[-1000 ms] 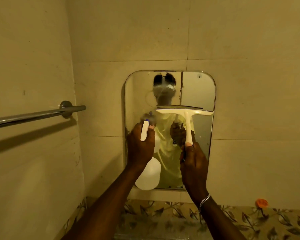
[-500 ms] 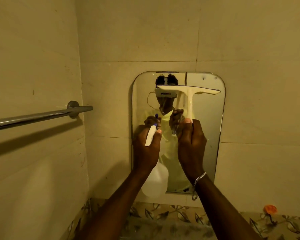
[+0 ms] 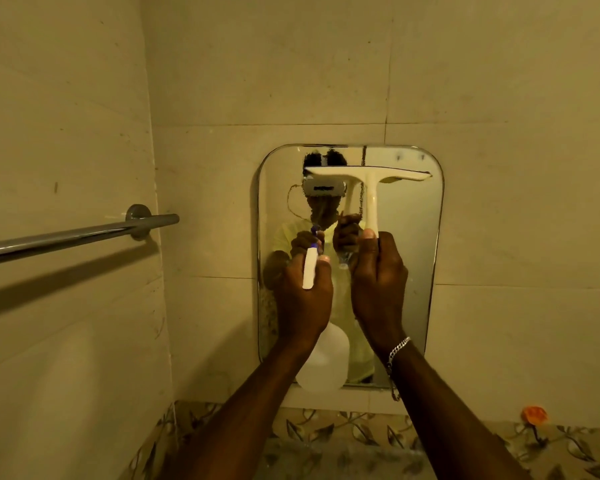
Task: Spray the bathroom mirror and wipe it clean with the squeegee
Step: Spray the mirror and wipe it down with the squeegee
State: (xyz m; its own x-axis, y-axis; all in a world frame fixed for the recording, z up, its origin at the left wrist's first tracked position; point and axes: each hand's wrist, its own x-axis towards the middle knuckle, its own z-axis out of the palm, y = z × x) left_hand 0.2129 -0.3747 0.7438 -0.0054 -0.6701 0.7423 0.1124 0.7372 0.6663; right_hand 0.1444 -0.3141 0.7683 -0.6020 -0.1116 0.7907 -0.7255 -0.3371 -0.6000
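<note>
The fingers (image 3: 392, 261) of the right hand (image 3: 378, 289) were wrapped tight round the lower end of the squeegee (image 3: 371, 188), thumb laid up along its handle, probably to press the blade flat against the glass. Its pale plastic crossbar sat level near the top of the mirror (image 3: 409, 265), a likely start for a downward pull. The left hand (image 3: 303, 299) was closed round the neck of the spray bottle (image 3: 323, 362), its white trigger head standing above the knuckles with a blue nozzle tip aimed at the glass, seemingly kept ready for more spray. The bottle's rounded, translucent body hung below that hand, before the mirror's lower edge. The mirror was a tall rounded rectangle fixed flat to smooth beige wall tiles (image 3: 499, 81). A polished metal towel rail (image 3: 84, 233) stood out from the left wall, and a leaf-patterned tile band (image 3: 326, 434) ran below.
</note>
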